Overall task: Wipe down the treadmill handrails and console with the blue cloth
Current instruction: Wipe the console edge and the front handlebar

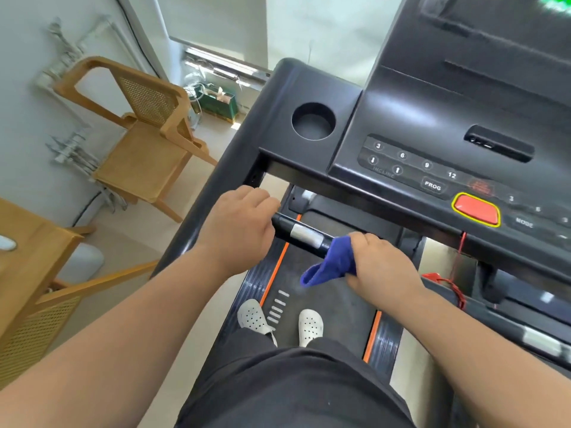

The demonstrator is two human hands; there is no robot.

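Note:
I stand on a black treadmill. Its console (401, 125) with numbered buttons and a red stop button (475, 209) fills the upper right. A short black handrail (304, 234) with a silver sensor plate juts out below the console. My left hand (238, 225) is closed around the left end of that handrail. My right hand (378, 265) presses the blue cloth (332, 265) around the right part of the same bar, and a fold of cloth hangs down to the left of the hand. The long left side rail (216, 186) runs down from the console corner.
A round cup holder (313, 121) sits in the console's left wing. A red safety cord (454, 273) hangs at right. Another handrail (525, 332) lies at far right. A wooden chair (145, 134) and wooden table (27, 257) stand left of the treadmill. The belt (333, 307) is underfoot.

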